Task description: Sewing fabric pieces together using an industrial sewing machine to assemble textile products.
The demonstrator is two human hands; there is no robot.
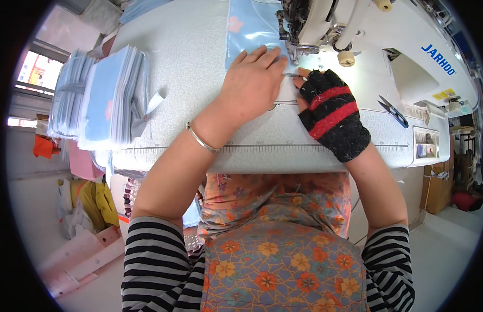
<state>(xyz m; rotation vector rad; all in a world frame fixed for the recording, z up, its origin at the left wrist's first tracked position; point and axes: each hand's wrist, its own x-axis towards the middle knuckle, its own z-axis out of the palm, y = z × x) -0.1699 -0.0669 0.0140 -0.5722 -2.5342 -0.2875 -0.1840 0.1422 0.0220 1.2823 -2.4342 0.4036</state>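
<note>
A glossy light-blue sheet [254,31] with a pink flower print lies on the sewing machine's bed, running up to the presser foot [296,57]. My bare left hand [254,80] rests flat on its near end, fingers stretched forward and left of the needle area. Just right of the foot is my right hand [330,114], in a black fingerless glove with red stripes. Its fingers are bent, with the bare tips and thumb close together by the sheet's near corner. Whatever they grip there is too small or hidden to make out.
The sewing machine head [403,31] rises at the far right. Thread snips [392,112] lie right of my gloved hand. At the left stand bundled stacks of blue sheets [106,99]. A ruler strip [262,149] runs along the table's near edge. A parts tray [426,143] sits at the right.
</note>
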